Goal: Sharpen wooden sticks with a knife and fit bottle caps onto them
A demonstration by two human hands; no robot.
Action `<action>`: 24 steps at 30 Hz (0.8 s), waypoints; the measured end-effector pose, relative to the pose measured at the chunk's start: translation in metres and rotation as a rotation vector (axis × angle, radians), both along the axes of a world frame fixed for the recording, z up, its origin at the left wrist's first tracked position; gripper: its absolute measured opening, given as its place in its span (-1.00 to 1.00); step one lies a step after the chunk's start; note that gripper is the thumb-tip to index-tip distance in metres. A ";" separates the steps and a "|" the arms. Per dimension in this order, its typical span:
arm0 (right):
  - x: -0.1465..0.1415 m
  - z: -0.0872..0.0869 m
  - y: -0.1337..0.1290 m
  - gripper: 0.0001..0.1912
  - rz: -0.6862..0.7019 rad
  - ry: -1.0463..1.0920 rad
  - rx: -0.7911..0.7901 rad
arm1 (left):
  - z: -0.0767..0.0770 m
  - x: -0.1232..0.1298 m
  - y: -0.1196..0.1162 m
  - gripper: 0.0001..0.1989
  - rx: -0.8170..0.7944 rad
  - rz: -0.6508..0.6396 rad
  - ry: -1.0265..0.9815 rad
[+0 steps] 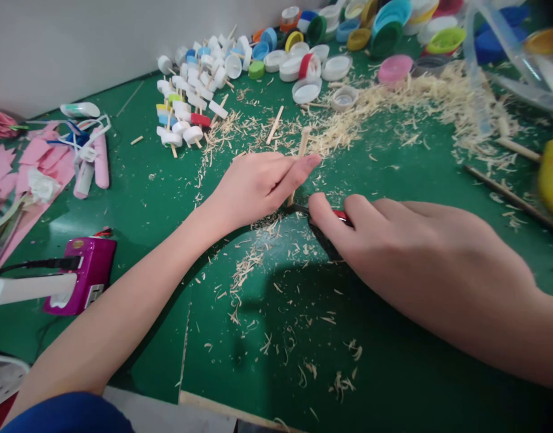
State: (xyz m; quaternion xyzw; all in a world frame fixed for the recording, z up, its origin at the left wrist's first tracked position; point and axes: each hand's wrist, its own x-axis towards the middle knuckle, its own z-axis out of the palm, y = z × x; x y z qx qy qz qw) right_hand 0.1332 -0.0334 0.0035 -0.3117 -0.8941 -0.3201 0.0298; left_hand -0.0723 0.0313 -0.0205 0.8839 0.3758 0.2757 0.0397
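Note:
My left hand (262,183) is closed on a thin wooden stick (304,142), whose pale upper end rises past the thumb. The stick's lower end slants down toward the green table. My right hand (407,240) is wrapped round a small knife with a red and black handle (342,215). Its dark blade (297,208) touches or nearly touches the lower part of the stick. Curly wood shavings (247,267) lie under and in front of both hands. Another short stick (275,125) rests on the table just beyond my left hand.
White caps threaded on sticks (190,90) stand in a cluster behind. Loose coloured caps (306,66) and a shavings heap (366,108) fill the back right. At left are pink paper (42,162), glue tools (89,150) and a magenta power adapter (98,261). A dark rod (513,198) lies right.

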 end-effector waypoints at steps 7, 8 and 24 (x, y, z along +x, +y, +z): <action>-0.001 -0.002 -0.001 -0.66 -0.003 0.040 0.032 | 0.000 0.000 0.000 -0.41 0.003 0.007 0.008; 0.000 -0.002 -0.001 -0.66 -0.006 0.034 0.040 | 0.000 0.000 0.000 -0.41 0.003 0.009 0.009; 0.001 -0.003 0.000 -0.64 -0.006 0.020 0.025 | 0.000 -0.001 0.001 -0.40 -0.003 0.008 0.017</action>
